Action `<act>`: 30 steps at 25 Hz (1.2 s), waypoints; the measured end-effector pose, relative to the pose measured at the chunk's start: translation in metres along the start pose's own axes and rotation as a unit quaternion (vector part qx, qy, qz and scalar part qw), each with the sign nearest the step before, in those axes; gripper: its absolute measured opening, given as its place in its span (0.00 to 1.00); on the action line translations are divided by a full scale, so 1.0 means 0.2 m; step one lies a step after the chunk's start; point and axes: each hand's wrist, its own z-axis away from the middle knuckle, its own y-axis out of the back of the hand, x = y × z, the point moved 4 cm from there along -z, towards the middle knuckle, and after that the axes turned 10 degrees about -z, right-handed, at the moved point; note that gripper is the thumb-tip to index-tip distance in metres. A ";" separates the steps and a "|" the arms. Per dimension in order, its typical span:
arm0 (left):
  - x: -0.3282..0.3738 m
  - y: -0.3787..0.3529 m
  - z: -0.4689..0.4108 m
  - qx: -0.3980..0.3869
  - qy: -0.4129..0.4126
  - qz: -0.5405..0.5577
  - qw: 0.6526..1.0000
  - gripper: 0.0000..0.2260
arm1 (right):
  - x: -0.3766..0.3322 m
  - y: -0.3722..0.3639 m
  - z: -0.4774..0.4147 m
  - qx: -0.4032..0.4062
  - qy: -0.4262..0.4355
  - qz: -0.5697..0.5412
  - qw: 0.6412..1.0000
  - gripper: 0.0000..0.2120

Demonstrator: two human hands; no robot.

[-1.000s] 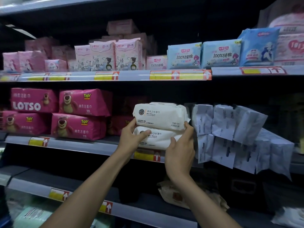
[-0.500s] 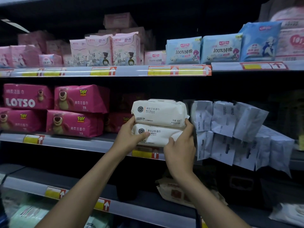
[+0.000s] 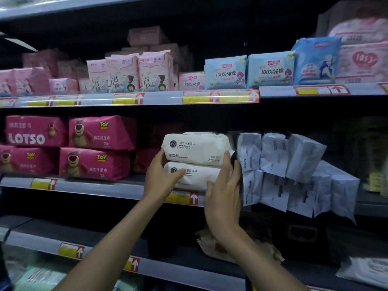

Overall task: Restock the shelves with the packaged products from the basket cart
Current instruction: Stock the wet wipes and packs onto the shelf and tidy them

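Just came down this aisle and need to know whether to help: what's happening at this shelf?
A person is restocking the middle shelf. Both hands grip two stacked white wet wipes packs: the left hand at their left end, the right hand at their right end. The stack sits at the shelf's front edge, between pink Lotso tissue packs and upright white packs. Whether it rests fully on the shelf is unclear.
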 end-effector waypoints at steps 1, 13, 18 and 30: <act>0.01 -0.01 0.00 -0.006 0.006 0.030 1.000 0.23 | -0.01 -0.01 0.01 -0.011 0.016 0.007 1.000 0.47; 0.01 -0.08 0.04 0.045 -0.002 -0.141 0.989 0.27 | 0.01 -0.05 -0.01 -0.084 -0.012 0.067 0.994 0.51; 0.04 -0.06 0.04 -0.020 0.007 -0.218 0.976 0.26 | 0.01 0.01 -0.01 -0.138 0.003 0.109 0.984 0.54; 0.09 -0.02 0.06 -0.007 -0.291 -0.479 0.828 0.40 | 0.02 -0.02 -0.08 -0.084 0.148 0.250 0.953 0.42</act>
